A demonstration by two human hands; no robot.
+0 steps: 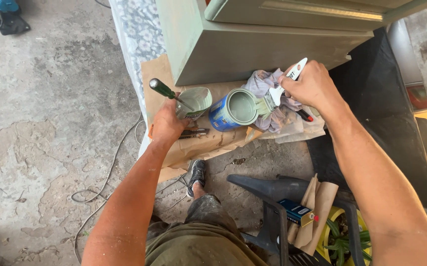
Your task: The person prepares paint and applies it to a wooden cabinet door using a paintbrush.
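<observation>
Head view, looking straight down: the left hand point(168, 123) has its grip closed around a small glass jar point(194, 102) smeared with pale green paint, steadying it on brown paper point(208, 140) spread over the concrete floor point(51, 123). A screwdriver point(166, 91) with a dark green handle stands in the jar, tilted up to the left, like a stirring stick. Just right of the jar lies an open blue paint can point(233, 109), tipped on its side with its mouth facing up at the camera, the inside coated in the same green. The right hand point(312, 87) holds a white-handled paintbrush point(278, 89) in a closed grip, bristles down at the can's rim and loaded with green. Under that hand sits a crumpled rag point(272, 83), and behind it all the green-painted cabinet point(253, 47). A pair of pliers point(194, 132) lies on the paper just below the jar.

Judging by this, paint is being worked out of the can. Next comes keeping the jar firm and bringing the loaded bristles over without dripping on the paper.
</observation>
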